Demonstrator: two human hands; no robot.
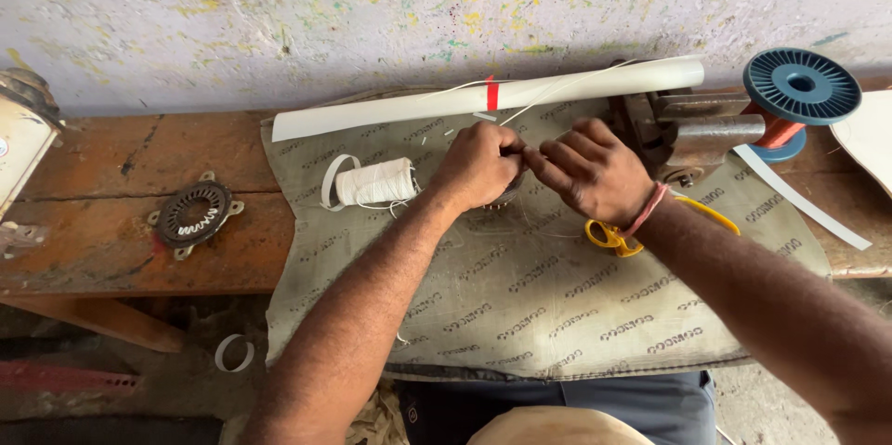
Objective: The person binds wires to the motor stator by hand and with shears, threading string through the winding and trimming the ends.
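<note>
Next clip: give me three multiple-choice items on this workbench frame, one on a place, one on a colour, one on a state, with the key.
1. Where does the ball of white string lie?
A. On the grey mat, to the left of both hands
B. On top of the blue spool
C. On the floor

2. What colour are the handles of the scissors?
A. Red
B. Yellow
C. Black

3. How do the two hands stand?
A. Far apart at the mat's edges
B. Both flat and idle
C. Close together, fingers pinched over a small dark part

Key:
1 A: the string rests on the mat, left of the left hand.
2 B: yellow loops show beneath the right hand.
3 C: the fingertips meet at the middle of the mat; what the part is cannot be told.
</note>
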